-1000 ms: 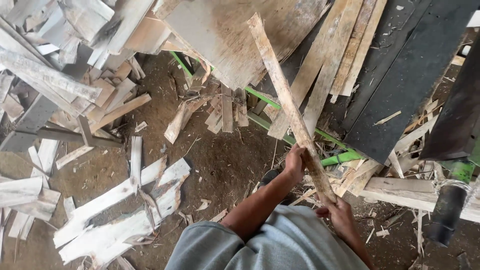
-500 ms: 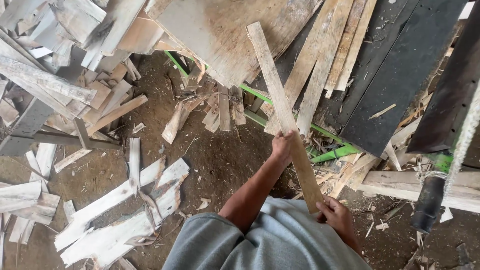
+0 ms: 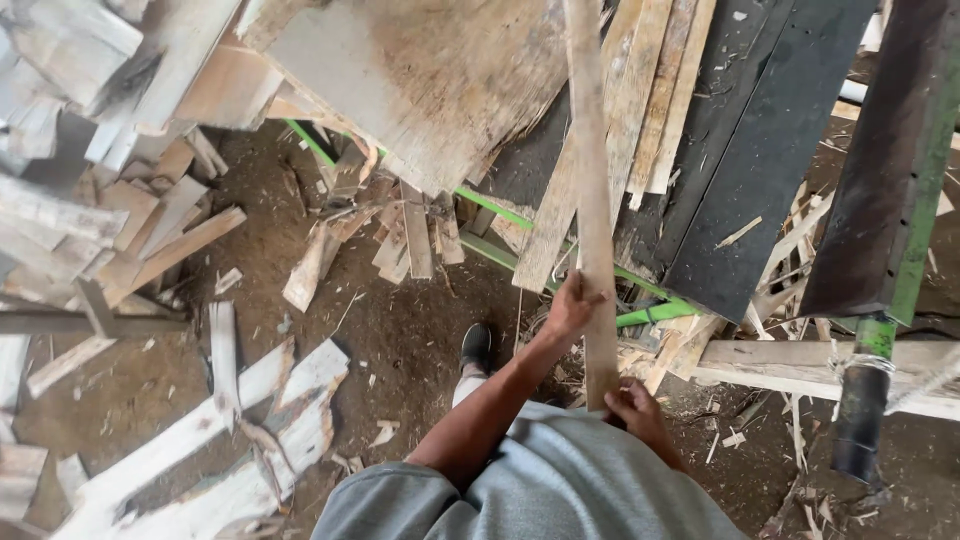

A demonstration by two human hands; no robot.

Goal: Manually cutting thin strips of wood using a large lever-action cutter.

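Note:
I hold a long, narrow wooden slat (image 3: 592, 180) that runs from my lap up and away past the top of the view. My left hand (image 3: 572, 305) grips it partway up its length. My right hand (image 3: 636, 410) grips its near end, close to my grey shirt. The slat stands nearly vertical in the view, over a pile of boards. My dark shoe (image 3: 476, 346) rests on the dirt ground below my left arm.
Broken pale planks (image 3: 200, 470) litter the dirt at left. A big worn plywood sheet (image 3: 430, 80) and dark panels (image 3: 760, 150) lie ahead. A green metal frame (image 3: 520, 220) runs under them. A dark roller on a green post (image 3: 880, 260) stands at right.
The slat swung from leaning left to nearly upright, and both hands shifted right with it. The view shifted, and my shoe has come into sight.

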